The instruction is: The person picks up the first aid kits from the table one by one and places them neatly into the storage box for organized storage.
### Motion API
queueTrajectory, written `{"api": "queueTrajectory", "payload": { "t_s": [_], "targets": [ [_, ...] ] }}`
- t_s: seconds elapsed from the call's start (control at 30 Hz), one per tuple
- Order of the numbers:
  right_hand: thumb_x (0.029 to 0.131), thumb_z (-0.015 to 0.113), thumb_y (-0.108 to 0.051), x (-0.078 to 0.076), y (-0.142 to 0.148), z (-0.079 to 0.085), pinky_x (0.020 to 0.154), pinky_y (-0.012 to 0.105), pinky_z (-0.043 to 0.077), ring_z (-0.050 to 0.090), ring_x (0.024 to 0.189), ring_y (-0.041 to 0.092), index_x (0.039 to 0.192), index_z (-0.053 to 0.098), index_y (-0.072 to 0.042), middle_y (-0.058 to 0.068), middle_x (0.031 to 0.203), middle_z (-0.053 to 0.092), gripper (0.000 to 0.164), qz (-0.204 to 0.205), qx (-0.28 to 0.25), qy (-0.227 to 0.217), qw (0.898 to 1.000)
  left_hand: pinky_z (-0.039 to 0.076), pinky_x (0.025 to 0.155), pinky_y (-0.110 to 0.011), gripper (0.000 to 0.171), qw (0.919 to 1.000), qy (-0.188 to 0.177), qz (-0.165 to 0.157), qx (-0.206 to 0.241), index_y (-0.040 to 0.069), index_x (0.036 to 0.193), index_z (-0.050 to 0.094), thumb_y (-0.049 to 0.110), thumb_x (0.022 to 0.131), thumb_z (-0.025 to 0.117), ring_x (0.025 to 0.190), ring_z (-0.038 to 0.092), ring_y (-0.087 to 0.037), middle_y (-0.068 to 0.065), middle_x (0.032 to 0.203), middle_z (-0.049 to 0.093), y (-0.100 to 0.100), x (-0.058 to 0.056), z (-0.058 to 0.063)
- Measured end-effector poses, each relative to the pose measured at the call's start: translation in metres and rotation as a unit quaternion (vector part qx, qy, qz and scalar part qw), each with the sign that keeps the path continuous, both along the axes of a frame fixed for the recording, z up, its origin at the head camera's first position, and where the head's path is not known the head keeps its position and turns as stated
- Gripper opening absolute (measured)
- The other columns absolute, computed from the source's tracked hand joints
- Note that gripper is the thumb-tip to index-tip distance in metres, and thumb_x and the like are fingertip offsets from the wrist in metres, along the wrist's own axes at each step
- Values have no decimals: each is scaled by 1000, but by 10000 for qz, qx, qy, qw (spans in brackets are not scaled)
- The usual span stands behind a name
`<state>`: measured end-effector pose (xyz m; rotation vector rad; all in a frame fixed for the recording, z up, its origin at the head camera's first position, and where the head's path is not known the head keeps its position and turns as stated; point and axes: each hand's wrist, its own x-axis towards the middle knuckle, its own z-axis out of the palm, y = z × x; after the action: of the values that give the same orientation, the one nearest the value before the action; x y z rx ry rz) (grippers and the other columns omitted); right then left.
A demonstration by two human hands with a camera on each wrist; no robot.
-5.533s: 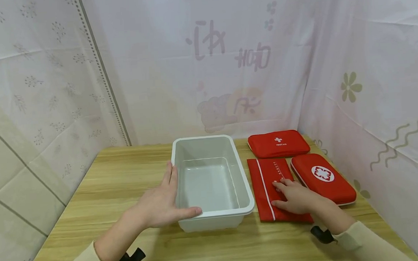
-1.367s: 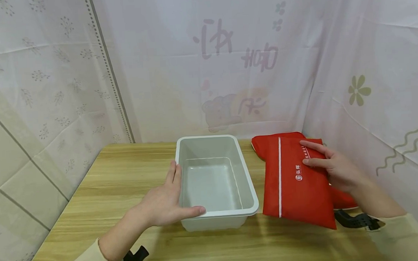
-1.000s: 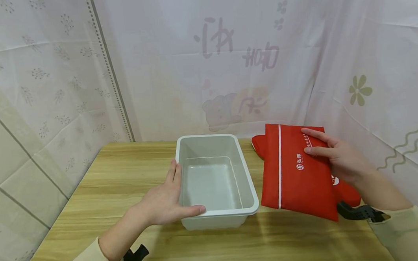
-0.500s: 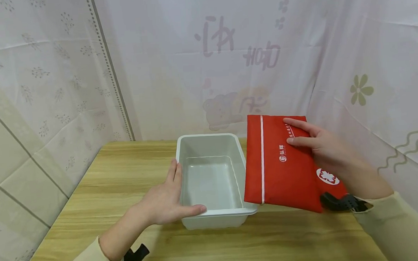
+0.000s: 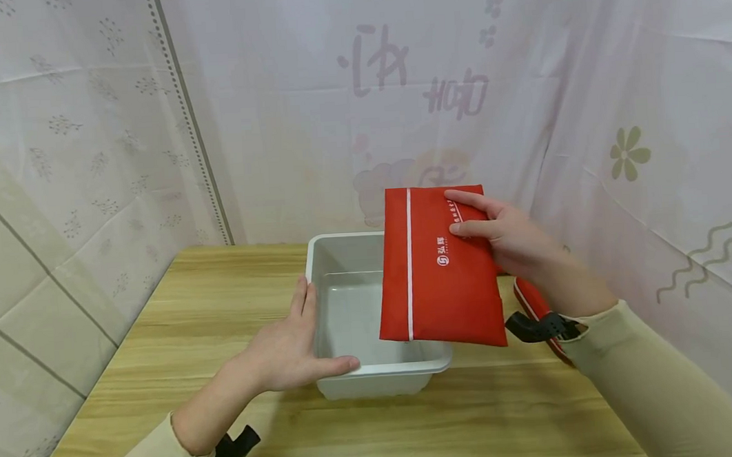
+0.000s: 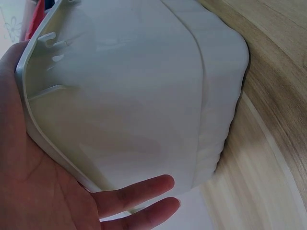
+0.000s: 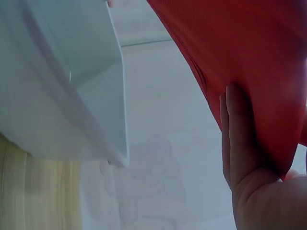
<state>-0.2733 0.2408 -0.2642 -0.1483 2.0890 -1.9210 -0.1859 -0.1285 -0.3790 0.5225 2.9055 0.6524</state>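
Observation:
In the head view a flat red fabric pouch point(image 5: 450, 289) with a white stripe and white lettering hangs tilted over the right half of a pale grey plastic bin point(image 5: 377, 385). My right hand point(image 5: 518, 238) pinches its right edge, with some digits on the front and the rest behind, as the right wrist view of the pouch point(image 7: 249, 43) shows. My left hand point(image 5: 279, 354) rests at the bin's near left corner, its thumb along the rim. In the left wrist view its straight fingers point(image 6: 139, 194) lie against the outer wall. Bare bin floor shows left of the pouch.
A red case point(image 5: 528, 297) with a pale edge lies on the wooden table point(image 5: 233, 297) at the right, mostly hidden by my right forearm. Printed curtains point(image 5: 273, 123) stand behind the table and on both sides.
My right hand has lifted the red pouch off the table, raised it and carried it left over the bin. My left hand has stayed at the bin's corner.

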Motion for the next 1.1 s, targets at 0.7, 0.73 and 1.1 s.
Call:
{"api": "queueTrajectory", "payload": {
  "t_s": [0.7, 0.73, 1.1],
  "targets": [
    [108, 63, -6, -37, -99, -28, 99, 40, 64, 60, 137, 36, 171, 40, -22, 15, 162, 48, 69, 548, 708, 72, 9960, 61, 79, -41, 149, 9999, -114, -10, 86, 1, 176, -1, 94, 80, 66, 84, 73, -22, -17, 186, -9, -1, 0, -1],
    [108, 63, -6, -38, -102, -30, 99, 40, 64, 61, 136, 37, 171, 40, -21, 15, 162, 49, 69, 582, 814, 75, 9949, 61, 79, -42, 150, 9999, -124, -8, 86, 1, 176, -1, 94, 80, 66, 83, 73, -22, -17, 186, -9, -1, 0, -1],
    [105, 61, -2, -36, -125, -46, 103, 45, 62, 61, 134, 37, 168, 44, -14, 19, 159, 50, 66, 867, 1137, -56, 9897, 61, 76, -41, 148, 9997, -215, 46, 143, 0, 176, 1, 92, 81, 68, 76, 70, -19, -17, 186, -7, -1, 0, 1]
  ]
}}
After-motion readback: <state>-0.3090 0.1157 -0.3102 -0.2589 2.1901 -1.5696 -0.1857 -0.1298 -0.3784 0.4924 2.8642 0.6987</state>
